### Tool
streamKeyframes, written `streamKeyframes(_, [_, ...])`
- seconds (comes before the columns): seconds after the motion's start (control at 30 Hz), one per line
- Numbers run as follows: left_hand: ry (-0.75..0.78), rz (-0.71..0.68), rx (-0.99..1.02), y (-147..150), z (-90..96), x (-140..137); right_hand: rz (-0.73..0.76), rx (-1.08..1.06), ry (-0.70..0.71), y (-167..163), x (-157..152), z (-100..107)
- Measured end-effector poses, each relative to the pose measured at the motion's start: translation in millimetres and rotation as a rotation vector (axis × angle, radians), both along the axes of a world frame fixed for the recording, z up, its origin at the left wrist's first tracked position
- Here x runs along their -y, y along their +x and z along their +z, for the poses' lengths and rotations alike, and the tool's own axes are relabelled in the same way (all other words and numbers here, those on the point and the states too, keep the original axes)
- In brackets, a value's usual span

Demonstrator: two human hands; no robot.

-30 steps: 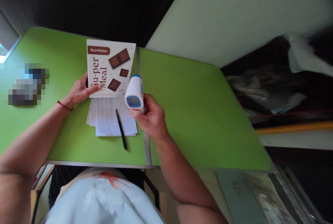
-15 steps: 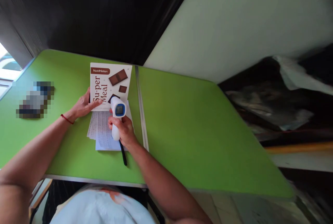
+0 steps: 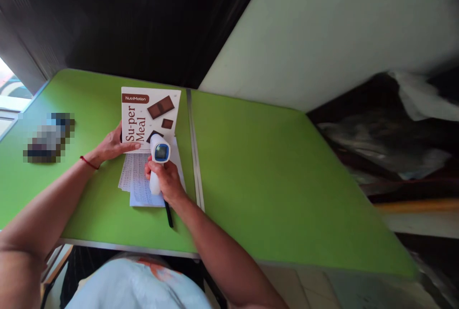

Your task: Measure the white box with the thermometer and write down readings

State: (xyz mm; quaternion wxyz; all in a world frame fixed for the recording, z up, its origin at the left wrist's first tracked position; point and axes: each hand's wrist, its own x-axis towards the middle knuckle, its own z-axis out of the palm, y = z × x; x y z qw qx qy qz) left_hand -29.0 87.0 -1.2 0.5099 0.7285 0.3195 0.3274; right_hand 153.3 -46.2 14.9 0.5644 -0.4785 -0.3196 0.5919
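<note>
A white box [image 3: 138, 125] with brown chocolate pieces printed on its front is tilted up over the table. My left hand [image 3: 116, 145] grips its lower left side, thumb across the front and the other fingers hidden behind. Wrapped around the handle of a white infrared thermometer [image 3: 155, 182] is my right hand [image 3: 168, 177]. The thermometer's blue-rimmed display faces me, and its head overlaps the box's lower right corner. Beneath them lie printed sheets [image 3: 138, 189]. Under my right wrist sticks out a black pen-like stick [image 3: 168, 215], its upper end hidden.
A pixelated flat object [image 3: 50, 137] lies on the left of the green table [image 3: 272, 180]. A metal seam [image 3: 194, 156] runs across the tabletop right of the papers. Behind rise a dark panel and a pale wall. Shelves with plastic-wrapped things [image 3: 387, 141] stand at the right.
Box, thermometer and both hands appear slightly further left in the view, with the camera shifting a little too. Both grips stay the same.
</note>
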Motion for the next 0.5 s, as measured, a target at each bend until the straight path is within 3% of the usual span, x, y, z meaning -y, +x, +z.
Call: streamKeyframes(0.5, [-0.013, 0.002, 0.022, -2.0, -5.3, -3.0, -0.001, 0.002, -0.021, 0.4, 2.8, 6.9])
